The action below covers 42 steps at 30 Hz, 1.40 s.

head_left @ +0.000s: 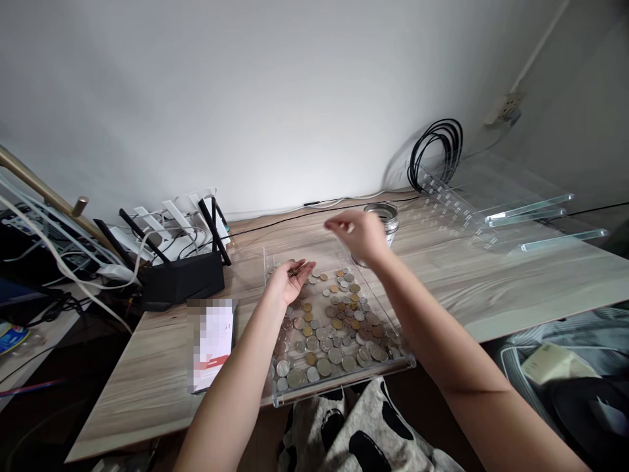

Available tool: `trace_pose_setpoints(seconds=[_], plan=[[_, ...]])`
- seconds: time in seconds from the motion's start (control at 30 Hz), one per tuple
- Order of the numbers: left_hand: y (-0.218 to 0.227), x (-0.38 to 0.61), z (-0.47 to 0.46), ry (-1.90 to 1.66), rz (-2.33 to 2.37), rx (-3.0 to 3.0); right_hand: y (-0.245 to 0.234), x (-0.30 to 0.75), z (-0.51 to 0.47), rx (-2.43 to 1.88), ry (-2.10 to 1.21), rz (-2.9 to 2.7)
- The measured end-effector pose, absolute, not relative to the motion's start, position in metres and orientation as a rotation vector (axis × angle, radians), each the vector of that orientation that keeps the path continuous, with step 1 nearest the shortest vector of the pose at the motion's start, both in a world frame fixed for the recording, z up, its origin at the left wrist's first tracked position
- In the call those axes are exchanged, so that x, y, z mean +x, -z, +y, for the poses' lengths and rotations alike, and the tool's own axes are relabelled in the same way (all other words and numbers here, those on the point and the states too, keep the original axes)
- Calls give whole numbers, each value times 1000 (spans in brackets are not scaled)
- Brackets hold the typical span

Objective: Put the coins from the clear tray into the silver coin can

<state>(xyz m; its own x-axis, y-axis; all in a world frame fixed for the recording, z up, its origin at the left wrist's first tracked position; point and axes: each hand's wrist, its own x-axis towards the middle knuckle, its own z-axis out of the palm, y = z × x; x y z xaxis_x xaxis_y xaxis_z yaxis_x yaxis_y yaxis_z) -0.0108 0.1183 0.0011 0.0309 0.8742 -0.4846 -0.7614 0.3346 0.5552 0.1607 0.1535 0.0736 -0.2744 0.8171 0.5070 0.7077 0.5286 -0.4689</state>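
A clear plastic tray [344,377] lies at the desk's front edge, with many silver, gold and copper-coloured coins [322,334] spread over its floor. Above its far left part, my left hand [289,278] is cupped palm up around a few coins [297,269]. My right hand [361,233] is raised over the tray's far end, fingers pinched together; whatever is between the fingertips is too small to make out. Just behind the right hand stands a glass jar [388,219], its mouth uncovered and its lower part mostly hidden by the hand.
Left of the tray lies a phone [216,347] with a lit screen. Behind it sit a black router [181,278] and white routers with cables. Clear acrylic drawer pieces [525,213] and a coiled black cable [435,154] occupy the right. A thin cord runs along the wall.
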Motion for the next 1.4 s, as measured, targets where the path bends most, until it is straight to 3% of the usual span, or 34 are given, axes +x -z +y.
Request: trace_pose_setpoints(seconds=[0.13, 0.3, 0.5, 0.67, 0.9, 1.27, 1.33, 1.4], plan=[[-6, -9, 114, -1251, 942, 288, -91, 213, 170, -1607, 75, -1650], [-10, -8, 110, -1045, 1030, 507, -82, 235, 192, -1763, -44, -1661], [-7, -10, 112, -1141, 1025, 499, -71, 237, 212, -1727, -59, -1715], [-9, -10, 112, -1118, 974, 429, -69, 223, 192, -1403, 177, -1642], [-5, -6, 113, -1195, 1009, 586, -44, 146, 149, -903, -517, -2368], [-7, -5, 110, -1087, 1036, 688, -23, 138, 164, -1027, -1040, -2123], [-9, -5, 109, -1065, 1032, 691, -27, 139, 161, -988, -1036, -2085], [-10, -5, 108, -1057, 1018, 664, -37, 147, 158, -980, -801, -1996]])
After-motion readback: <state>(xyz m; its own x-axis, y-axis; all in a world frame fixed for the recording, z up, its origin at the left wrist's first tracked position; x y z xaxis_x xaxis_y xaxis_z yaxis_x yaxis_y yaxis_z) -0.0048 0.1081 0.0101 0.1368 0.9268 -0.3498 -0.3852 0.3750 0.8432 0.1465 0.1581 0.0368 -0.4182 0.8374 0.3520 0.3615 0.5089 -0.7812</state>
